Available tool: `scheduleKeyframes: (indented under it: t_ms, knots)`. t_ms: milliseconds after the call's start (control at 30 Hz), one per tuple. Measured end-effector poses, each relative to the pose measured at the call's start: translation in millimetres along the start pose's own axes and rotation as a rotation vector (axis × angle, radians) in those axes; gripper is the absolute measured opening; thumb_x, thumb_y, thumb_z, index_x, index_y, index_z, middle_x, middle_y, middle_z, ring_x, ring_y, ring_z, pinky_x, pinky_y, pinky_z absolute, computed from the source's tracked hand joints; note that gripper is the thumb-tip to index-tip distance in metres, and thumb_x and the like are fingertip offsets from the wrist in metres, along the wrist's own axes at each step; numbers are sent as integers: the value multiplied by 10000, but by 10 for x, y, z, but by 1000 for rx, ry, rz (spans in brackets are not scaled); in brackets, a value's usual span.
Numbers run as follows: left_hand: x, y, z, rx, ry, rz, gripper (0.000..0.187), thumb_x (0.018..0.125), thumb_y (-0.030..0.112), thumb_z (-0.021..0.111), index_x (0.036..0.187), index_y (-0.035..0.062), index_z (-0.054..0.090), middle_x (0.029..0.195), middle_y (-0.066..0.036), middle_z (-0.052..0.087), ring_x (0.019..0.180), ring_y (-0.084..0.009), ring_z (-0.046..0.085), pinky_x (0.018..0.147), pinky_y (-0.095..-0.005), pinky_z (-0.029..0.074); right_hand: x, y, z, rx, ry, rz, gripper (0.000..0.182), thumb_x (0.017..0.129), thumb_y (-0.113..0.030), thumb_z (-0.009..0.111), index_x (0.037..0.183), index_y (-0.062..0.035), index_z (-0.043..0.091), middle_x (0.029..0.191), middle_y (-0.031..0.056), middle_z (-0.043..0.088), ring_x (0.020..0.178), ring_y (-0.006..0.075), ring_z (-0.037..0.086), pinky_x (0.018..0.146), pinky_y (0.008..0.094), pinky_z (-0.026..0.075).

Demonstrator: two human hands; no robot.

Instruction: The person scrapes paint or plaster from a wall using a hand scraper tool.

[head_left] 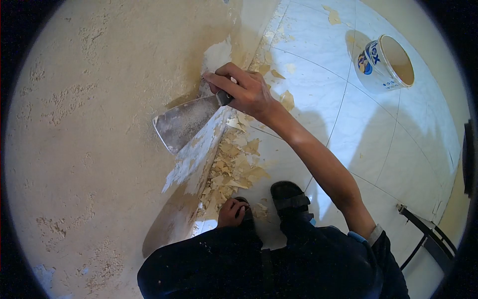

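My right hand point(249, 93) is closed around the dark handle of a wide scraper point(186, 122). The metal blade, dusty and tilted, lies against the lower part of the beige wall point(109, 149), with its edge pointing left. Around the blade the paint is partly gone, and a white patch point(196, 152) shows along the wall's base. My left hand point(231, 213) is low beside my left shoe, its fingers curled; I see nothing in it, and part of it is hidden by my leg. Peeled paint flakes point(231, 167) are heaped on the floor along the wall.
A white plastic bucket point(366, 70) with blue lettering sits on the pale tiled floor point(323, 89) at upper right. A black metal frame point(428, 231) stands at lower right. My dark sandals point(289, 199) are beside the flakes. More flakes point(332, 16) are scattered farther off.
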State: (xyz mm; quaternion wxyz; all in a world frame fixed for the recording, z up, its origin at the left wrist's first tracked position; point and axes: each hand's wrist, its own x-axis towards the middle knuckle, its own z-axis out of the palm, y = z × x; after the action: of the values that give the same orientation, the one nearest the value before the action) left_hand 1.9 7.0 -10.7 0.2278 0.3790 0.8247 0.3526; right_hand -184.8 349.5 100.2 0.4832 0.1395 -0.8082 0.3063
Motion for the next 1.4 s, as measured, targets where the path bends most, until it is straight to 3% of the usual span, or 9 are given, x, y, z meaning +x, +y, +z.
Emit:
scheduleKeyframes:
  t_ms: [100, 433, 500, 633, 700, 800, 900, 1400]
  knots:
    - [3, 16, -11, 6, 6, -22, 128, 905, 128, 616, 984, 73, 699, 864, -121, 564, 791, -288, 601, 687, -403, 510, 4, 10, 9, -106, -26, -42, 265, 750, -34, 682, 1013, -64, 657, 901, 30, 585, 696, 171, 657, 558, 281, 566]
    - [-14, -39, 31, 17, 11, -18, 135, 925, 172, 607, 977, 91, 702, 863, -118, 571, 804, -298, 606, 709, -423, 518, 162, 131, 26, -140, -57, -197, 256, 756, -80, 644, 1011, -69, 632, 901, 32, 593, 758, 170, 667, 584, 285, 565]
    - [-19, -68, 28, 11, 9, -10, 129, 923, 167, 610, 975, 94, 703, 858, -117, 572, 804, -299, 606, 712, -425, 519, 193, 156, 48, -87, -37, -224, 315, 643, -35, 766, 941, -29, 663, 824, 26, 606, 646, 155, 648, 529, 279, 550]
    - [9, -28, -2, -5, 10, 16, 132, 876, 134, 639, 989, 85, 687, 860, -114, 565, 795, -288, 593, 693, -392, 506, 152, 126, 23, -73, -25, -199, 323, 639, -31, 766, 944, -33, 658, 799, 22, 603, 618, 147, 642, 520, 278, 549]
    - [2, -14, -3, -10, 17, 0, 132, 880, 136, 637, 992, 83, 687, 859, -116, 562, 797, -289, 592, 692, -392, 504, 120, 99, 25, -32, -78, -98, 278, 734, -58, 675, 1006, -74, 620, 869, 35, 598, 693, 197, 664, 543, 308, 551]
    - [-7, -17, 5, -6, 13, 0, 134, 885, 138, 634, 995, 84, 688, 861, -115, 556, 796, -290, 589, 690, -393, 498, 118, 98, -9, 66, -95, -21, 378, 650, 30, 732, 1011, -40, 644, 736, 15, 588, 577, 136, 620, 477, 285, 520]
    - [-8, -3, 1, 0, 14, -28, 137, 882, 133, 633, 998, 89, 691, 867, -110, 555, 797, -289, 586, 694, -394, 495, 50, 4, -81, -4, -96, 38, 396, 660, 51, 718, 1038, -38, 642, 738, 20, 587, 576, 138, 615, 475, 279, 514]
    - [-10, -27, 21, -7, 19, -17, 116, 855, 109, 652, 962, 98, 697, 864, -100, 561, 814, -288, 596, 699, -400, 499, 22, -12, 43, -30, -51, 6, 374, 674, 50, 715, 1028, -23, 620, 732, 26, 626, 599, 149, 641, 518, 280, 535]
